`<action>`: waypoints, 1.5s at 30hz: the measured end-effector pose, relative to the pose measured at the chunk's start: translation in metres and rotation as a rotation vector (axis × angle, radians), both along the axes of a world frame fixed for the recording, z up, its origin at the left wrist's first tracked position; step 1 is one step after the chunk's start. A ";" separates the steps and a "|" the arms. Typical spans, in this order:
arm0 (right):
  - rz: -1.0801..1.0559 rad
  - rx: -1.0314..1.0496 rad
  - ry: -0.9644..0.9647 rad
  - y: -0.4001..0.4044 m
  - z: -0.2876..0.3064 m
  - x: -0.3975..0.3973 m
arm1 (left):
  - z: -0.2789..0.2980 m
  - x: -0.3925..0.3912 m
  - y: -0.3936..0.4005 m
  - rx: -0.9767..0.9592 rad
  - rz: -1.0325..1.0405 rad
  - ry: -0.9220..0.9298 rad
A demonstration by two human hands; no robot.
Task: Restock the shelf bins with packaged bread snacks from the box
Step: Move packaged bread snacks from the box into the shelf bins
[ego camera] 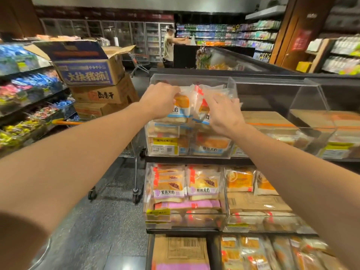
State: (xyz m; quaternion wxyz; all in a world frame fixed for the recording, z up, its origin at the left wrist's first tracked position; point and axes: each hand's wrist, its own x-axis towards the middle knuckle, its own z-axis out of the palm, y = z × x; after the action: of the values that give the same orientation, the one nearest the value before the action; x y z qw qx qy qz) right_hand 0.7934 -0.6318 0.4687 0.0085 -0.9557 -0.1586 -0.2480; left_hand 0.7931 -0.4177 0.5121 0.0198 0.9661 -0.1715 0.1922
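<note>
Both my arms reach into the clear top bin (191, 77) of the shelf. My left hand (159, 100) grips the top of an upright bread snack pack (182, 106) with a blue and white label. My right hand (224, 114) holds a second bread pack (203, 108) beside it, fingers curled over its top edge. More packs of the same snack are stacked below them in that bin. The bin below (187, 217) holds purple-labelled bread packs (169, 185).
Stacked cardboard boxes (91, 73) sit on a shopping cart (134, 172) to my left. Candy shelves (29, 98) run along the far left. Neighbouring clear bins (303, 121) hold cardboard and other snacks. A person (168, 45) stands far back by the fridges.
</note>
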 end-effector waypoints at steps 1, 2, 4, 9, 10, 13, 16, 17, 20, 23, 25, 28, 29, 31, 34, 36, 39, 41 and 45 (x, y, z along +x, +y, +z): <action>0.004 -0.015 0.027 -0.002 -0.001 0.003 | 0.000 0.003 -0.002 -0.010 -0.017 0.036; 0.009 -0.029 0.046 -0.004 -0.002 0.005 | 0.001 0.004 -0.004 -0.021 -0.039 0.067; 0.012 -0.038 0.072 -0.007 -0.003 0.007 | 0.001 0.007 -0.008 0.008 -0.062 0.113; 0.005 -0.065 0.067 -0.004 -0.004 0.009 | -0.001 0.009 -0.002 0.077 -0.055 0.235; 0.008 -0.070 0.063 -0.003 -0.004 0.009 | 0.000 0.008 0.000 0.080 -0.056 0.240; 0.007 -0.068 0.052 -0.004 -0.006 0.010 | 0.004 0.012 0.003 0.139 -0.037 0.252; 0.007 -0.017 0.022 -0.002 -0.007 0.010 | 0.005 0.015 0.005 0.198 0.005 0.249; 0.009 0.008 0.004 0.000 -0.007 0.009 | 0.004 0.015 0.006 0.198 0.019 0.265; 0.024 0.072 -0.047 0.005 -0.009 0.005 | -0.003 0.019 0.009 0.171 0.050 0.252; 0.030 0.091 -0.081 0.011 -0.012 0.003 | -0.006 0.016 0.008 0.136 0.083 0.226; 0.033 0.119 -0.117 0.014 -0.015 0.003 | -0.004 0.012 0.010 0.106 0.090 0.161; 0.058 0.183 -0.193 0.018 -0.020 0.003 | -0.005 0.007 0.015 0.107 0.077 0.007; 0.069 0.200 -0.209 0.019 -0.022 0.003 | -0.008 0.008 0.016 0.102 0.075 0.005; 0.103 0.209 -0.216 0.023 -0.025 0.002 | -0.015 0.010 0.019 0.060 0.070 0.052; 0.181 0.169 -0.172 0.029 -0.027 0.002 | -0.018 0.012 0.019 -0.072 0.036 0.124; 0.190 0.134 -0.128 0.033 -0.028 0.003 | -0.019 0.013 0.020 -0.155 0.017 0.159; 0.166 0.137 -0.112 0.035 -0.029 0.004 | -0.024 0.012 0.027 -0.259 0.008 0.110; 0.159 0.134 -0.110 0.035 -0.030 0.003 | -0.029 0.011 0.031 -0.246 0.028 0.072; 0.033 0.122 -0.191 0.033 -0.034 0.000 | -0.039 0.004 0.030 -0.198 0.032 0.016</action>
State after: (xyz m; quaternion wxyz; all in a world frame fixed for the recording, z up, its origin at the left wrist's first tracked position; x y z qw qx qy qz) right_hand 0.7931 -0.5987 0.4345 0.0556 -0.9226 -0.1589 -0.3470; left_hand 0.7968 -0.3878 0.4726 0.1137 0.9635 -0.1362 0.2007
